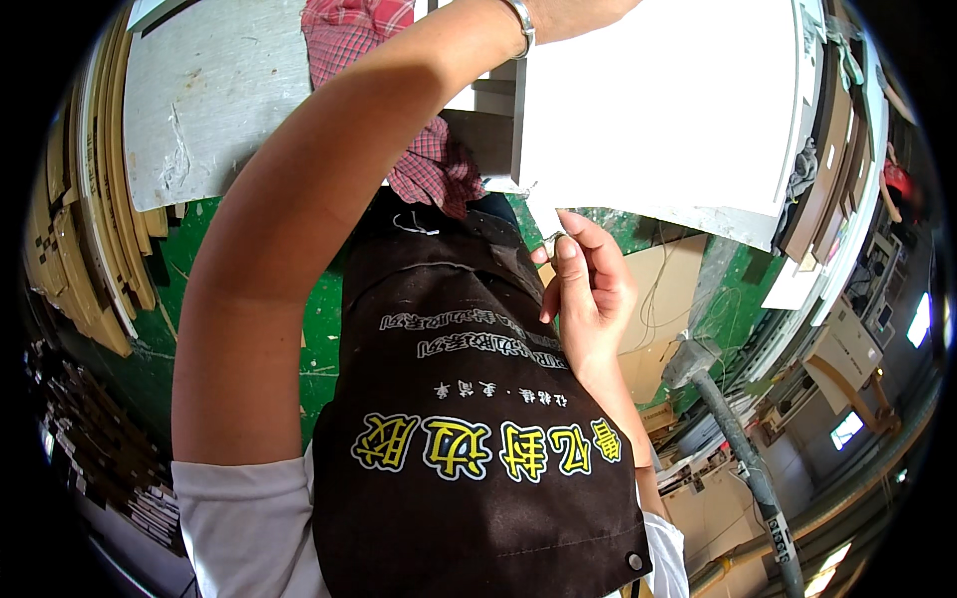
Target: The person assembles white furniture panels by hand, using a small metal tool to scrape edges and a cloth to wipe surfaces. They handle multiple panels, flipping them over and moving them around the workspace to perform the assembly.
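Observation:
My right hand (594,284) is closed in front of my apron, thumb and fingers pinching the end of a thin white strip (544,215). That strip runs up to the near edge of a bright white panel (658,110); its exact kind is hard to make out in the glare. Across the work surface stretches my left arm, a metal bracelet on the wrist. Only part of my left hand (580,14) shows at the top edge, over the panel, with its fingers cut off from view. Red plaid cloth (334,45) lies beneath the left forearm.
A scuffed grey-white tabletop (219,110) extends at the left. Brown and white boards stand stacked at far left (75,199) and right (832,169). Below the panel's right side are a cardboard sheet (653,299) and a grey pole (733,439). The floor is green.

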Demonstrator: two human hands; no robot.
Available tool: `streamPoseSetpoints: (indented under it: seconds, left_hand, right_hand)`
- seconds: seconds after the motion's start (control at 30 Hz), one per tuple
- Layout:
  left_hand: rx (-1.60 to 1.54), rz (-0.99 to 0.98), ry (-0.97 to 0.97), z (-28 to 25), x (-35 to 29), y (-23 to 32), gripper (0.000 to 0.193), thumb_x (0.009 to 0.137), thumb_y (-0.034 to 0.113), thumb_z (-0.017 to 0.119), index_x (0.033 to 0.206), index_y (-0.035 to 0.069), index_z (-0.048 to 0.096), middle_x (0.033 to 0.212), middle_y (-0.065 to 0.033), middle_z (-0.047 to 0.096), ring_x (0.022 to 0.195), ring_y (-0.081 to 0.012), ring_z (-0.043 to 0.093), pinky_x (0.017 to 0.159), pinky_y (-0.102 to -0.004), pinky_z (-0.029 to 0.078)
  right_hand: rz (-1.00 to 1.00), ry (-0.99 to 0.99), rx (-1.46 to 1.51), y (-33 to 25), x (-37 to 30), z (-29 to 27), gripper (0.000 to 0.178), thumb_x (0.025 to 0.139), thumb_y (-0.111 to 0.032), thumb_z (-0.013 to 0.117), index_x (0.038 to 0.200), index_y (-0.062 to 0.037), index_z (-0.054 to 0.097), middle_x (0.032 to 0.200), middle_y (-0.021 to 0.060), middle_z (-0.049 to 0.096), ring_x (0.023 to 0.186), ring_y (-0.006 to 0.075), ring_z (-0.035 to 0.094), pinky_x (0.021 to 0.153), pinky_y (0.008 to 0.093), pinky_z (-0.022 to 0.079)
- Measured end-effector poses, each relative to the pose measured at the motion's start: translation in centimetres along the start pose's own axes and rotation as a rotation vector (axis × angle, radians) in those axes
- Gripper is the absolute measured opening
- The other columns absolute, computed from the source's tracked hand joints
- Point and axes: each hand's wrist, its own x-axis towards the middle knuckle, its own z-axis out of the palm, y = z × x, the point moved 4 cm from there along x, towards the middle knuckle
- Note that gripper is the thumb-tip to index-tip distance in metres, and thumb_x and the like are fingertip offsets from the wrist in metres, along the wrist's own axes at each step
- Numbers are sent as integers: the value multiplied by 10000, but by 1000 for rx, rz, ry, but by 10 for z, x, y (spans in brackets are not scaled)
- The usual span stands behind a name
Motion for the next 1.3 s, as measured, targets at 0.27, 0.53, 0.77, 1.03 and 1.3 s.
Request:
streamPoseSetpoints:
  seconds: [0.27, 0.53, 0.77, 1.03, 1.3]
  left_hand:
    - [-8, -2, 2, 1, 1, -1, 173, 915, 192, 585, 939, 22, 603, 873, -176, 661, 842, -328, 653, 778, -398, 520]
    - [12, 3, 19, -4, -1, 1, 175, 914, 194, 588, 940, 21, 602, 870, -177, 660, 842, -329, 653, 775, -400, 520]
    - [-6, 4, 0, 4, 2, 2, 171, 909, 194, 594, 937, 25, 606, 865, -178, 662, 830, -336, 654, 767, -403, 520]
    - [5, 11, 27, 0, 0, 0, 176, 906, 198, 595, 933, 25, 606, 860, -182, 662, 828, -346, 652, 761, -413, 517]
    - [5, 26, 23, 0, 1, 0, 175, 910, 198, 586, 925, 24, 603, 859, -183, 664, 830, -341, 654, 762, -414, 516]
  right_hand:
    - [-2, 1, -73, 5, 7, 5, 259, 1014, -109, 510, 1237, 10, 565, 865, 63, 660, 480, 16, 455, 388, 165, 362]
    - [-47, 61, 20, -1, -2, -7, 259, 1012, -74, 498, 1247, 13, 565, 905, 71, 688, 514, 25, 487, 428, 173, 399]
    - [-612, 100, -653, -26, 8, -13, 268, 889, 56, 633, 1133, -40, 685, 950, 70, 648, 731, 140, 586, 657, 239, 472]
    - [-658, 148, -794, -27, 10, 0, 353, 761, 100, 688, 1068, -70, 722, 957, 85, 628, 797, 209, 597, 646, 289, 474]
    - [-651, 51, -854, -28, 8, -7, 389, 724, 91, 672, 1059, -99, 729, 948, 97, 630, 769, 238, 596, 640, 319, 477]
